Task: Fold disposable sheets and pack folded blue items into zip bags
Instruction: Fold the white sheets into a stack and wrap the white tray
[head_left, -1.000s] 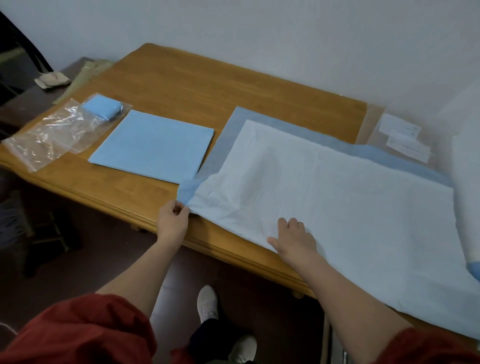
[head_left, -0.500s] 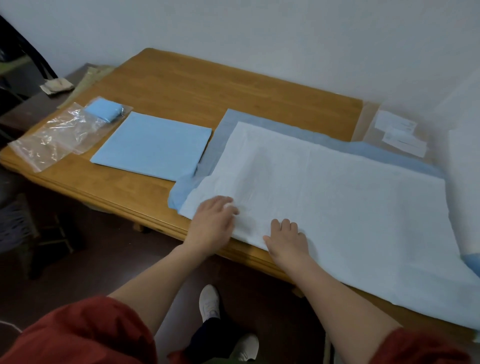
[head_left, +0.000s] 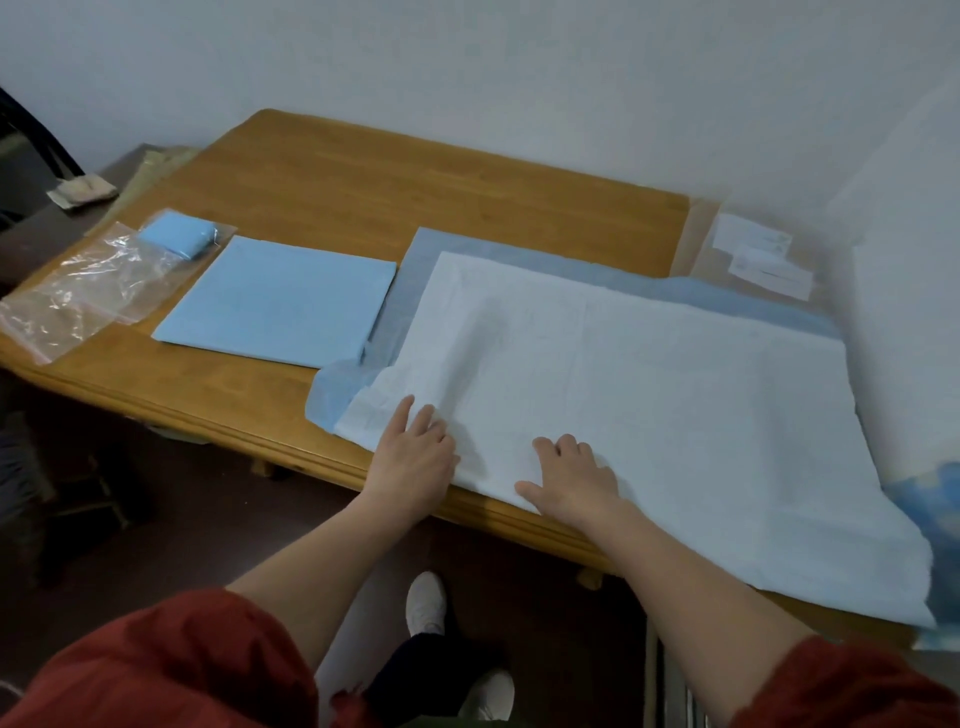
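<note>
A large disposable sheet (head_left: 649, 395), white side up with blue backing along its far and left edges, lies spread over the right half of the wooden table (head_left: 363, 187). My left hand (head_left: 415, 457) lies flat on its near left corner, fingers straight. My right hand (head_left: 571, 478) presses flat on the sheet's near edge, a hand's width to the right. A folded blue square (head_left: 280, 301) lies left of the sheet. Further left, a clear zip bag (head_left: 78, 291) holds a small folded blue item (head_left: 176, 236) at its far end.
The sheet's right end hangs past the table toward a white surface (head_left: 914, 312). White labels (head_left: 763, 254) lie on a brown surface at the back right. A dark side table (head_left: 52, 218) stands at far left. My shoes (head_left: 426, 603) are below the table's front edge.
My left hand let go of the sheet's left corner, moved right and now lies flat on the sheet. The right hand has stayed pressed on the near edge.
</note>
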